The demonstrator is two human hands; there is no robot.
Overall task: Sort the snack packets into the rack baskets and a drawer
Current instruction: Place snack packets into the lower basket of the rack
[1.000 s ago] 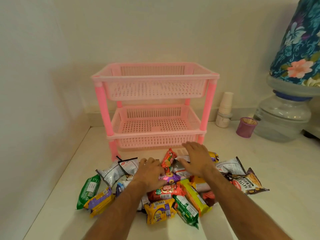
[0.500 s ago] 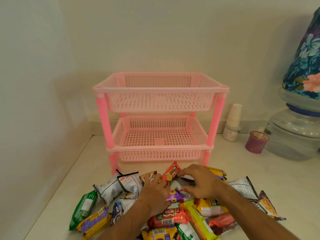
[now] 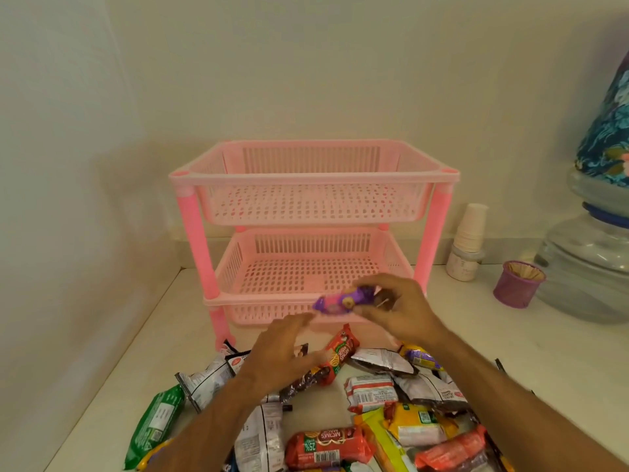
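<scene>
A pink two-tier rack stands against the wall, with a top basket and a lower basket, both holding nothing. My right hand holds a small purple packet in the air, just in front of the lower basket's front rim. My left hand hovers open, fingers spread, over the pile of snack packets on the counter. The pile includes a red biscuit roll, a green packet, an orange-red packet and silver packets. No drawer is in view.
Paper cups stacked on a white jar and a purple mesh cup stand right of the rack. A large water jar with a floral cover fills the right edge. A wall runs along the left side of the white counter.
My right hand has lifted the purple packet out of the pile and carried it up toward the lower basket. My left hand let go and opened. The camera tilted upward.
</scene>
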